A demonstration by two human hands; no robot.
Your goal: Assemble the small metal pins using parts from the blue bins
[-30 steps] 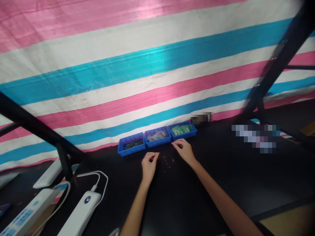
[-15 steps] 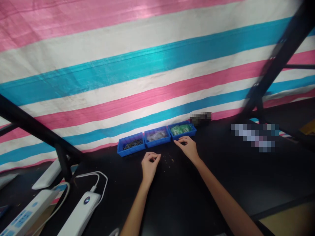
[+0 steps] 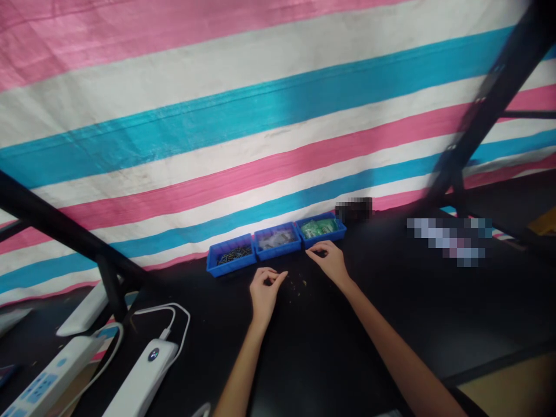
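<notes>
My left hand (image 3: 264, 294) hovers over the black table in front of the middle bin, thumb and forefinger closed in a pinch; anything between the tips is too small to make out. To its right, my right hand (image 3: 330, 262) is pinched the same way, just in front of the right-hand bin, its fingertips pointing left. Several tiny bits (image 3: 297, 286) lie on the table between the hands. Three blue bins stand in a row behind: a left bin (image 3: 230, 268) of dark screws (image 3: 234, 255), a middle bin (image 3: 278, 250) of clear plastic bags, and a right bin (image 3: 325, 238) of green packets (image 3: 319, 227).
A white power bank (image 3: 141, 379) with a white cable lies on the table at the lower left, near a white power strip (image 3: 47, 379). Black frame posts (image 3: 482, 116) rise at both sides. A striped sheet (image 3: 260, 133) hangs behind. Blurred-out items lie at the right.
My left fingertips have shifted slightly right, and my right hand has moved a touch left. Both stay pinched. The bins are where they were.
</notes>
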